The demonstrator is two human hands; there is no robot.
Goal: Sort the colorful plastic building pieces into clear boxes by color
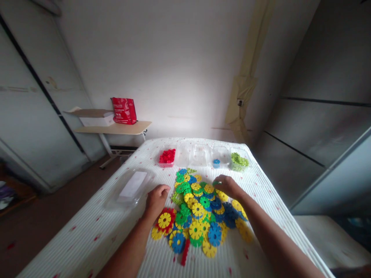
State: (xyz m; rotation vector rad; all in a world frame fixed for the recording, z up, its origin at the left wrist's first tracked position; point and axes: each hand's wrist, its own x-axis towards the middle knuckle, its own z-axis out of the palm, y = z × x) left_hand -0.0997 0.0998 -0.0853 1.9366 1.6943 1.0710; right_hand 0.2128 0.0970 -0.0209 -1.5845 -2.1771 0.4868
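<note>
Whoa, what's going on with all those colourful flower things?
A person has both hands at a heap of notched plastic discs, mostly yellow, green and blue, spread on a table. The right hand is at the heap's far right side, seemingly with a green disc at its fingertips. The left hand is by the left edge; I can't tell if it holds anything. Beyond the heap, clear tubs hold red pieces, blue and light green.

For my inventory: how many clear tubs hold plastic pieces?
3, in a row: left tub with red pieces, right-of-centre tub with blue ones, far-right tub with green ones.
</note>
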